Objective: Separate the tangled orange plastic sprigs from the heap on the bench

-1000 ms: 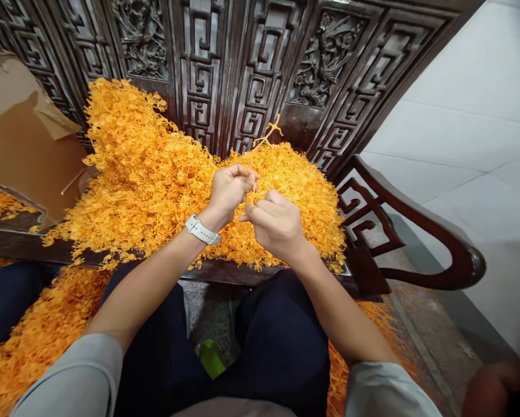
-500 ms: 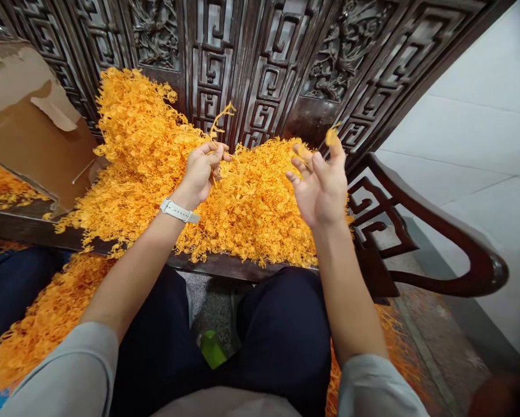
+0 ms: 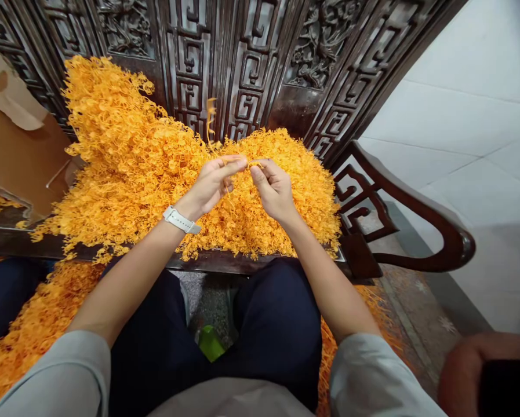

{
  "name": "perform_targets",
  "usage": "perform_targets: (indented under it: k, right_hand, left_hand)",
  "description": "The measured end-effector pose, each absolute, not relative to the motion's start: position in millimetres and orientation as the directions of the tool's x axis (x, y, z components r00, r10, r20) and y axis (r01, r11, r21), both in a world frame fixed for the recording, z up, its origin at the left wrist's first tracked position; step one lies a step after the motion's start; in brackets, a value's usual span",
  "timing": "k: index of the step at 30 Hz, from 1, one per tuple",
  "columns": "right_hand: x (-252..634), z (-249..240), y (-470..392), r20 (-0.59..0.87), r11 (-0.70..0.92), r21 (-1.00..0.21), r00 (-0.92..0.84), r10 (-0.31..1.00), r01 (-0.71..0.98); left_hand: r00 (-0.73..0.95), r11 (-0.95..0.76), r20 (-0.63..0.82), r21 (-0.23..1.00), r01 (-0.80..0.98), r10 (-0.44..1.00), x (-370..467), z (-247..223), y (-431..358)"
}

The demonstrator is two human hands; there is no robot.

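My left hand (image 3: 213,184), with a pale watch on its wrist, pinches a thin orange plastic piece (image 3: 210,119) whose branched end sticks up above the knuckles. Fingertip to fingertip with it, my right hand (image 3: 276,188) closes thumb and forefinger on a small orange bit (image 3: 254,164). Whether that bit is part of the same piece is hidden by the fingers. Both hands are above a large heap of curly orange plastic pieces (image 3: 124,156) on a dark wooden bench (image 3: 225,263).
The bench has a carved back (image 3: 246,69) and a curved armrest (image 3: 437,231) at right. A torn cardboard box (image 3: 20,150) stands at left. More orange pieces (image 3: 46,313) lie lower left. Another person's limb (image 3: 464,365) shows lower right. Something green (image 3: 211,343) is between my legs.
My right hand has come left from its raised, spread pose to meet my left hand, and its fingers have closed on an orange bit. The view has shifted slightly right.
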State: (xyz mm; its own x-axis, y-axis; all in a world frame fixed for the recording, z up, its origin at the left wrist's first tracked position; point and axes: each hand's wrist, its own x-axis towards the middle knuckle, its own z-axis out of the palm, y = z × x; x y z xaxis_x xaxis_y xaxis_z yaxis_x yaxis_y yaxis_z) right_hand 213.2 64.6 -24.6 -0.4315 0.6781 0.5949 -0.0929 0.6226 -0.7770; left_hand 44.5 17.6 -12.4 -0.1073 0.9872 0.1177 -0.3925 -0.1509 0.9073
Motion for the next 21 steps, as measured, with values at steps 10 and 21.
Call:
perform_targets:
  k: [10,21]
  right_hand:
    - [223,-26,72,0.578,0.586,-0.809,-0.235,0.781,-0.043]
    - [207,12,-71,0.732,0.994,-0.033,-0.68,-0.049,-0.107]
  left_hand:
    - [-0.071,-0.058,0.026,0.871,-0.487,0.997,63,-19,17]
    - [-0.322,-0.017,-0.184,0.846,-0.534,0.929,42,-36,47]
